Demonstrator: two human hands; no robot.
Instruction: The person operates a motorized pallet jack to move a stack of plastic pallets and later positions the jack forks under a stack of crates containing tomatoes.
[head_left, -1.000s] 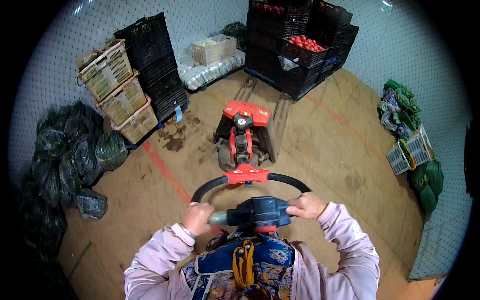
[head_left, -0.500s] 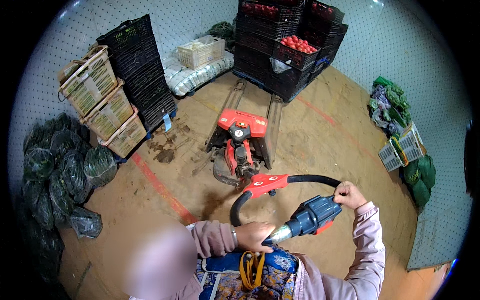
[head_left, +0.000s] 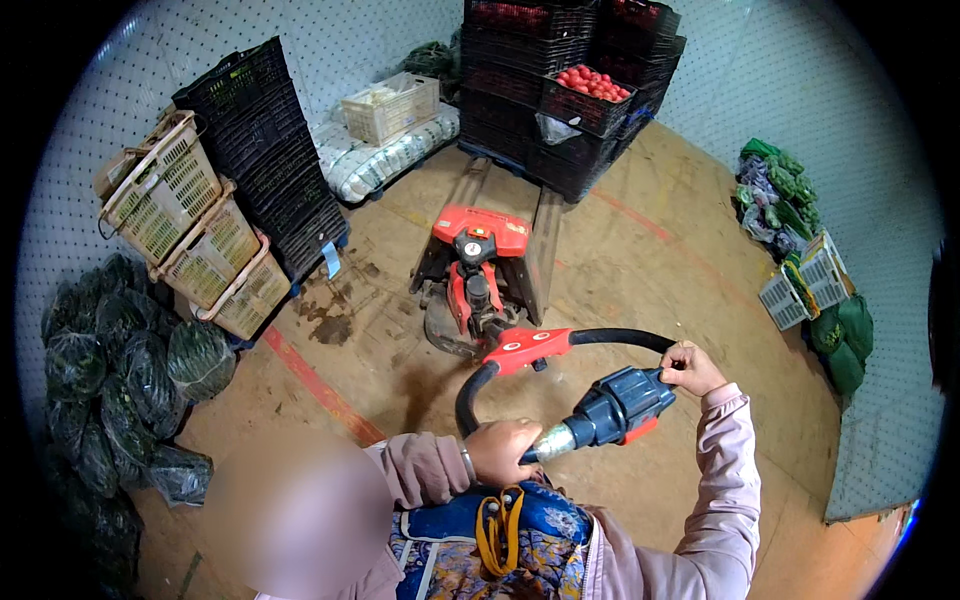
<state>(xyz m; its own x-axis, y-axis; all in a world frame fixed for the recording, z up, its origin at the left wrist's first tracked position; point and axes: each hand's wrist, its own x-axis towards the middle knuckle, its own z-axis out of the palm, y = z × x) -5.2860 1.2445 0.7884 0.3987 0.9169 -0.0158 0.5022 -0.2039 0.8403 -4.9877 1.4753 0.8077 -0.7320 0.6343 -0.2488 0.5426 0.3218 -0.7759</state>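
A red-and-black pallet jack (head_left: 480, 232) stands ahead of me, its forks reaching toward the pallet under stacked black crates (head_left: 515, 110). Its looped tiller is angled to the right, with a dark control head (head_left: 618, 405) and a red crosspiece (head_left: 525, 347). My left hand (head_left: 500, 450) is closed round the handle's left grip, beside a silvery wrapped section; its fingertips are partly hidden. My right hand (head_left: 690, 368) grips the other end of the handle, at the right side of the control head.
Cream crates (head_left: 205, 265) and tall black crates (head_left: 260, 160) line the left, above dark bagged greens (head_left: 140, 390). A white crate (head_left: 390, 105) rests on pale sacks (head_left: 385, 165); an open crate holds red produce (head_left: 590, 82). Green bagged produce (head_left: 780, 200) and a basket (head_left: 800, 280) lie along the right wall (head_left: 850, 150).
Since a second ago the tiller has swung to the right and tilted, both hands moving with it. My left hand has come toward the middle, my right hand farther forward and right.
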